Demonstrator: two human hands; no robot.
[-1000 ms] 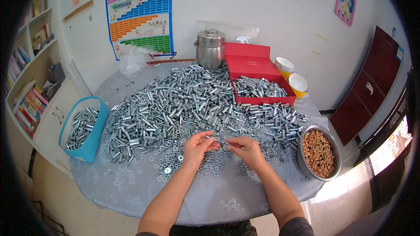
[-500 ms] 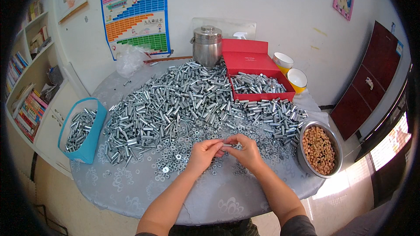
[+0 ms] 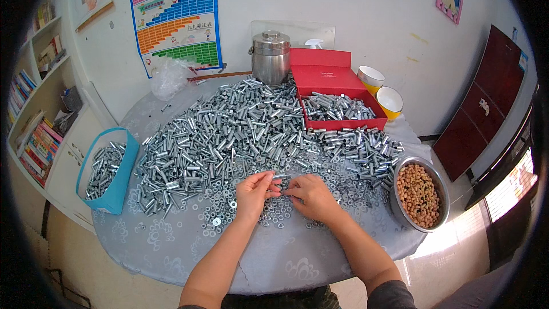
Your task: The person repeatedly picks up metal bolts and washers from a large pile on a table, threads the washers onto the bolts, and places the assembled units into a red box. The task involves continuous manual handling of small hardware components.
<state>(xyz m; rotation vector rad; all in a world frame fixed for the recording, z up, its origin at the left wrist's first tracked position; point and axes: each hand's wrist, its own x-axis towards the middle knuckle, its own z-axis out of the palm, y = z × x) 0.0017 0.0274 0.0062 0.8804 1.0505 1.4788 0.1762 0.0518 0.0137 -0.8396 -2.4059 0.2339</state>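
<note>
My left hand (image 3: pixel 251 195) pinches a short silver metal sleeve (image 3: pixel 279 176) between thumb and fingertips, above the near part of the pile. Just to its right, my right hand (image 3: pixel 312 196) has its fingers drawn together, bent downward; what they hold, if anything, is too small to make out. The two hands are slightly apart. Around and under them lie loose washers and nuts (image 3: pixel 220 209), spread over the grey tablecloth. Behind them rises a large heap of silver metal sleeves (image 3: pixel 229 120).
At the left stands a blue fabric bin (image 3: pixel 120 182) with metal sleeves; an open red box (image 3: pixel 372 121) behind right holds more. A steel bowl of nuts or beans (image 3: pixel 421 228) sits at the right edge. A metal canister (image 3: pixel 270 60) and two yellow-white cups (image 3: pixel 390 102) stand at the back.
My hands have moved apart from each other, the left slightly up and leftward with the sleeve in its fingertips. My right fingers have turned downward, off the sleeve.
</note>
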